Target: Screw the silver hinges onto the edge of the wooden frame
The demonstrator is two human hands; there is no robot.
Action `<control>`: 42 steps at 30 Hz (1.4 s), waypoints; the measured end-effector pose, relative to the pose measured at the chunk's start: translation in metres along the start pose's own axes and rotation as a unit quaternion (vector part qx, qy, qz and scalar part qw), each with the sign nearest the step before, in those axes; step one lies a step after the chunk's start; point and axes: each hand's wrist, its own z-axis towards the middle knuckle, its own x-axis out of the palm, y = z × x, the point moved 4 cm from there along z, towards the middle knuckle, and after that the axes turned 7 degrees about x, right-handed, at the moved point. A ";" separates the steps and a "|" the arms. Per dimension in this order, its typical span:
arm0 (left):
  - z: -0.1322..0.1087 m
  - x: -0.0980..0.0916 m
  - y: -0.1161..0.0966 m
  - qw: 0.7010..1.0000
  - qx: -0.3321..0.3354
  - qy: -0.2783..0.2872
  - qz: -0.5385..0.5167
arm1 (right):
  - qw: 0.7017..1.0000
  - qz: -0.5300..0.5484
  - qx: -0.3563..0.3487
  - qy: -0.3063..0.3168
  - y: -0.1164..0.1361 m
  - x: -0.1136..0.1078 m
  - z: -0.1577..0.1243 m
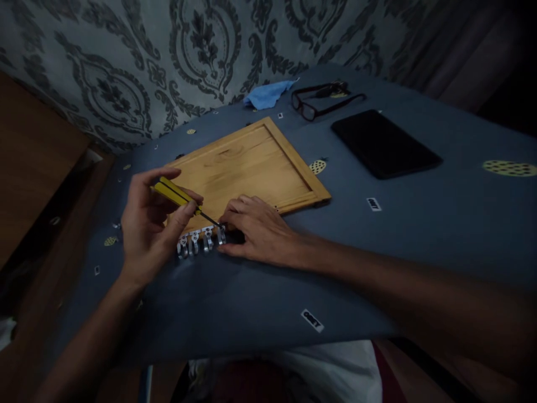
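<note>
My left hand point(153, 224) is closed around the yellow and black handle of a screwdriver point(174, 193). Its thin shaft slants down to the right, and the tip meets a small metal hook point(221, 234) at the near edge of a framed wooden board point(239, 168). Several similar silver hooks point(194, 242) line that edge to the left. Against the rightmost hook, the fingers of my right hand point(260, 229) are bent, thumb below and fingertips above, gripping it at the board's edge. Part of that hook is hidden by the fingers.
Beyond the board lie a blue cloth point(268, 95) and dark-framed glasses point(309, 111). A black tablet-like slab point(384, 144) rests to the right on the blue patterned tablecloth point(356, 280). A patterned wall point(205, 50) stands behind the table.
</note>
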 end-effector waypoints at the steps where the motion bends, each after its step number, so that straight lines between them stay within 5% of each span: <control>1: 0.000 -0.001 -0.003 1.000 0.013 -0.010 -0.001 | 1.000 -0.001 -0.002 -0.002 0.000 0.000 0.000; 42: -0.007 0.004 0.001 0.999 0.035 -0.015 0.005 | 1.000 0.003 0.001 0.006 0.000 -0.001 0.000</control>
